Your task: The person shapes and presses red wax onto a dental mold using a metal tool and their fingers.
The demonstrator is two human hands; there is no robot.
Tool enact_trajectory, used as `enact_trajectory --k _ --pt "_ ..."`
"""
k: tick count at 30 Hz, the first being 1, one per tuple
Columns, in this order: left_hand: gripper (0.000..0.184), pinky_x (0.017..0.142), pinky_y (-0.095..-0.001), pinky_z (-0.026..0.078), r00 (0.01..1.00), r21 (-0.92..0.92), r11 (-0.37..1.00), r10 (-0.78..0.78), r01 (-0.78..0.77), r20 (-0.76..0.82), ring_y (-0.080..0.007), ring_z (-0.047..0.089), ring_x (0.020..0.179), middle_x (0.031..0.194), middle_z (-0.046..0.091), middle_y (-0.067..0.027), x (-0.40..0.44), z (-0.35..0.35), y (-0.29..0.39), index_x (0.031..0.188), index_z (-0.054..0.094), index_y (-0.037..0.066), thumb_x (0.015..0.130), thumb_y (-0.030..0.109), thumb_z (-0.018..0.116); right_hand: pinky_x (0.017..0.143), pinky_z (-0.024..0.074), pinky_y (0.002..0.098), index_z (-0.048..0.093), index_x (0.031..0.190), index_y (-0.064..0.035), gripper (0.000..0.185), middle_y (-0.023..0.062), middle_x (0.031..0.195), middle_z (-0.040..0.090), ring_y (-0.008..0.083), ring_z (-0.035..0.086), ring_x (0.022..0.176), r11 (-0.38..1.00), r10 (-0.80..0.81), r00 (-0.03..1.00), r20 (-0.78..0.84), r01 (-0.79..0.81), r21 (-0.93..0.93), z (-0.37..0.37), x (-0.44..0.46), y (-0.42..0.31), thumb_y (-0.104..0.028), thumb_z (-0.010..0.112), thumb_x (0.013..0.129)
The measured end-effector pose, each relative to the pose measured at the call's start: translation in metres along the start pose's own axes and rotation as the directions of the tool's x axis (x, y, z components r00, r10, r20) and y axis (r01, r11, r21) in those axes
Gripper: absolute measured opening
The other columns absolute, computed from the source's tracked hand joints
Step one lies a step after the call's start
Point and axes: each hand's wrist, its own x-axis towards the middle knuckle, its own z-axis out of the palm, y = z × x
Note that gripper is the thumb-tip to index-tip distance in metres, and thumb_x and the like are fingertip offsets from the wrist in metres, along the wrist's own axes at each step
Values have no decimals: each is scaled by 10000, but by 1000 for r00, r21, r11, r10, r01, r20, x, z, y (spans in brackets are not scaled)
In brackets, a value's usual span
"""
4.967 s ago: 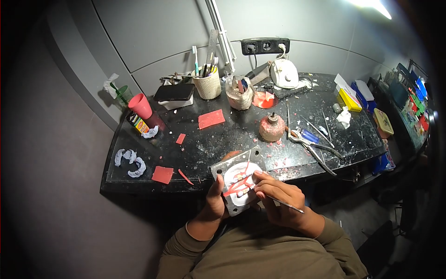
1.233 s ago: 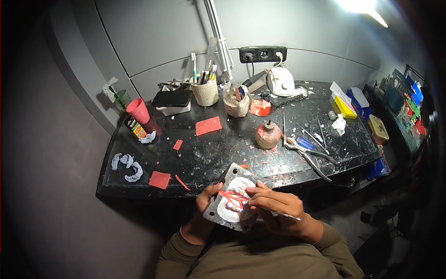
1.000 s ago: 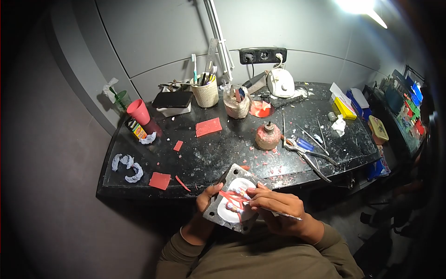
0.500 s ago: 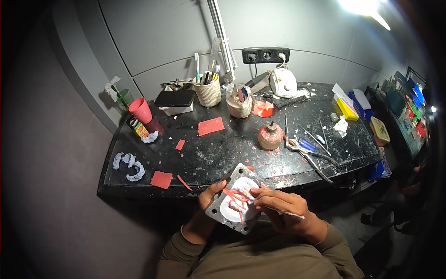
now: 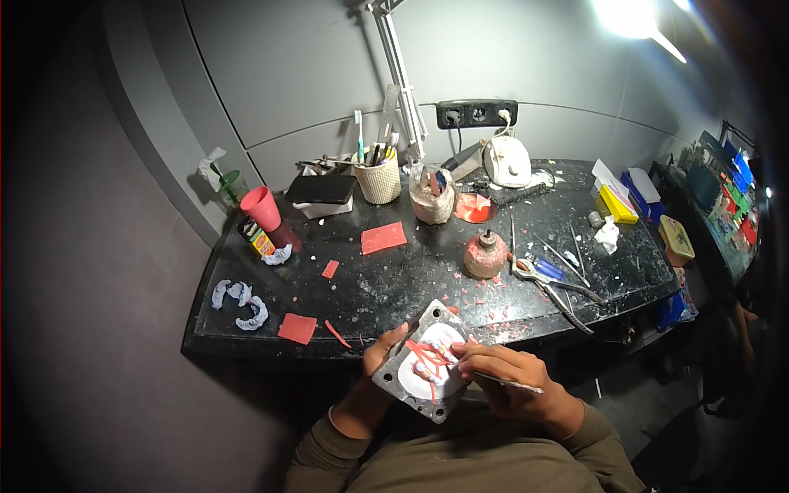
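Note:
My left hand (image 5: 383, 350) grips the left edge of a metal dental flask half (image 5: 450, 323), held tilted in front of my torso. White plaster (image 5: 408, 380) fills the flask, with red wax strips (image 5: 433, 388) crossing it and small pale tooth-like pieces (image 5: 423, 371) set among them. My right hand (image 5: 514, 371) is closed around a slim metal instrument (image 5: 518, 384), whose back end sticks out to the right. Its fingertips rest at the right side of the plaster, and they hide the instrument's working tip.
On the black bench lie red wax sheets (image 5: 384, 238), pliers (image 5: 546, 283) and several thin tools. A wax-coated burner (image 5: 485, 255) stands mid-bench. Grey-white arch-shaped pieces (image 5: 251, 314) sit at left; behind are a tool cup (image 5: 378, 181), a jar (image 5: 431, 201) and a white device (image 5: 507, 162).
The whole view has shifted a little, so the bench appears lower and farther right. My right fingertips stay by the plaster, and both hands keep their hold.

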Motion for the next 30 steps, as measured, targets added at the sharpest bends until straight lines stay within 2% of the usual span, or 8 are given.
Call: enact_trajectory --k 4,6,9,12,17,23,24,30 --pt "889 1221 -593 388 989 198 980 23 6 -143 -469 496 1432 1553 440 -362 2 -8 2 1654 199 -48 1026 500 509 851 652 379 663 1169 39 268 236 1232 720 339 778 992 1000 18 1000 -4 -18 -10 1 -4 3 64 688 904" --pt "861 1209 -594 401 1000 -93 996 0 2 16 -467 500 1429 1550 449 -357 3 -20 3 1647 211 -51 1044 500 483 845 653 373 665 1170 38 264 238 1238 717 333 780 990 1000 17 1000 -11 -17 -16 4 -7 9 58 687 907" --pt "845 1197 -594 413 1000 -63 998 5 -6 -16 -468 507 1418 1554 448 -348 3 -22 1 1640 232 -54 1056 506 477 839 655 361 679 1141 35 220 233 1215 722 320 783 981 999 -42 998 -39 40 -33 9 -12 18 50 702 923" --pt "777 1206 -603 397 998 -52 999 3 0 62 -461 510 1414 1557 459 -325 4 -21 -2 1648 252 -27 1088 472 457 862 654 379 704 1074 39 95 204 1117 743 328 785 1020 997 -64 943 -327 77 27 16 -8 15 8 704 984" --pt "882 1209 -588 398 994 110 993 62 -52 -90 -449 508 1423 1573 450 -305 5 -7 -3 1634 245 -62 1046 539 511 857 653 403 645 1102 48 89 209 1074 756 353 783 1023 998 -64 913 -403 58 -27 12 -6 15 -3 647 1029" --pt "927 1217 -588 384 998 -39 998 55 -56 -29 -447 492 1444 1584 441 -318 6 -21 0 1638 234 -70 1033 578 504 757 636 350 539 1161 34 115 213 1045 761 298 793 889 994 46 878 -477 -88 -66 12 -16 29 -59 562 1096" --pt "927 1217 -588 384 998 -43 997 58 -59 -35 -447 492 1444 1584 441 -318 5 -19 -1 1638 234 -70 1033 578 504 765 630 355 564 1164 32 123 184 1030 755 282 785 856 984 172 856 -488 -128 122 17 -20 31 -69 573 1094" --pt "930 1208 -601 386 999 -71 997 40 -40 1 -467 474 1445 1585 420 -334 6 -16 -2 1639 236 -66 1030 588 494 961 599 459 688 1094 -24 101 162 1073 749 307 763 990 998 46 921 -386 -27 54 14 -3 12 -47 702 997"
